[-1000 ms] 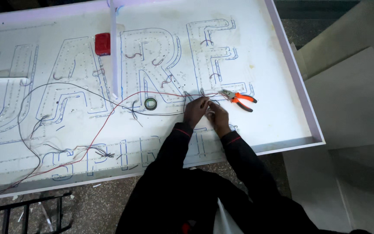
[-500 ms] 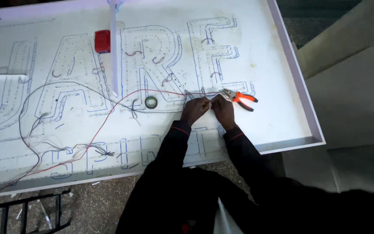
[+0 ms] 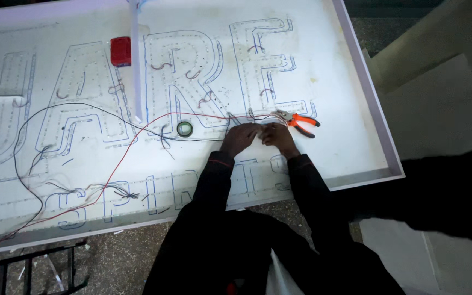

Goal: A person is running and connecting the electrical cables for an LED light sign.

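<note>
My left hand (image 3: 240,137) and my right hand (image 3: 277,136) meet fingertip to fingertip over a big white sign panel (image 3: 350,82) with outlined letters lined by small lights. Both pinch the ends of thin wires between them. A red wire (image 3: 132,145) and a black wire (image 3: 72,105) run from my hands leftwards across the panel. Orange-handled pliers (image 3: 300,121) lie just above my right hand. A small roll of dark tape (image 3: 184,129) sits to the left of my left hand.
A red box (image 3: 121,51) lies near the panel's top, beside a white bar (image 3: 136,65) that runs down the panel. Pale sheets (image 3: 443,104) lie on the floor to the right. A dark metal frame (image 3: 34,267) shows at the lower left.
My hands have stayed together on the wires near the pliers. The view has shifted slightly.
</note>
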